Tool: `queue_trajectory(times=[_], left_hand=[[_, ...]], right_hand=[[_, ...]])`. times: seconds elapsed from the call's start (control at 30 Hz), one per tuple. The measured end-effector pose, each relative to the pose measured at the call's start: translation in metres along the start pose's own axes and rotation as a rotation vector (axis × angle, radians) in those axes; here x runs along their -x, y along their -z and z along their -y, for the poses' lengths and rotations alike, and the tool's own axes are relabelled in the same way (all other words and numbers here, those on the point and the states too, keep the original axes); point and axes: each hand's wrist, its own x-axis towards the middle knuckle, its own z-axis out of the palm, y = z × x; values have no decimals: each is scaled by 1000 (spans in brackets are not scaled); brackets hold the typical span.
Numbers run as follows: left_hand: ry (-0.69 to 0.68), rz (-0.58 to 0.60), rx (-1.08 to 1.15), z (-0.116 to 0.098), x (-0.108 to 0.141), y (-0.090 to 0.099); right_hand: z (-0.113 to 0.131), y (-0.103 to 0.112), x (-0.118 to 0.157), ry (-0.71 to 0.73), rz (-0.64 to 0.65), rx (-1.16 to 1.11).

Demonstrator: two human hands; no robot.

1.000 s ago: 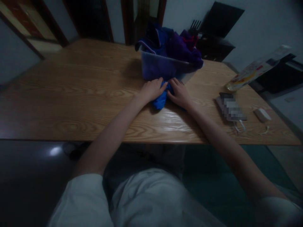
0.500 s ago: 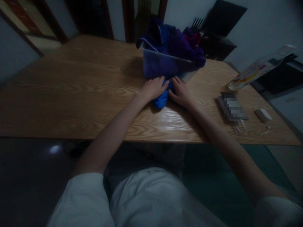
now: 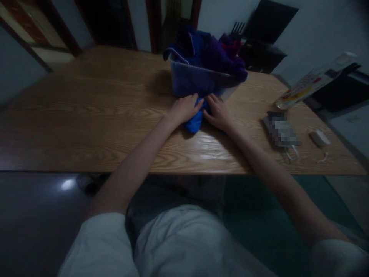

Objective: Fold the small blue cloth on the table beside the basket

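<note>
1. Left hand (image 3: 184, 109) and right hand (image 3: 218, 113) both press down on a small blue cloth (image 3: 195, 120) lying on the wooden table (image 3: 86, 111), just near of a clothes-filled plastic basket (image 3: 198, 80).
2. Pushing farther could shove the basket.
3. Dim light may hide loose folds slipping out.

A wooden table (image 3: 86, 111) fills most of the view, its grain running left to right. Toward its right end lies a dark flat device (image 3: 280, 130), blurred over, with a thin white cable (image 3: 291, 154) curling at its near end. Just to the right of that sits a small white block (image 3: 318, 137). At the far right edge a printed packet (image 3: 311, 82) lies tilted, half off the table. Behind the table, a black chair (image 3: 265, 42) stands against a pale wall (image 3: 317, 30). Dark wooden door frames (image 3: 152, 23) rise at the back.
</note>
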Motion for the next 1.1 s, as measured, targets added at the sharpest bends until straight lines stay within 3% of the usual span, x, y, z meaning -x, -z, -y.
queue_trajectory(times=[1.1], left_hand=[[-8,-4,-6,3,-1,-3]], right_hand=[[-1,0,1,0,6,2]])
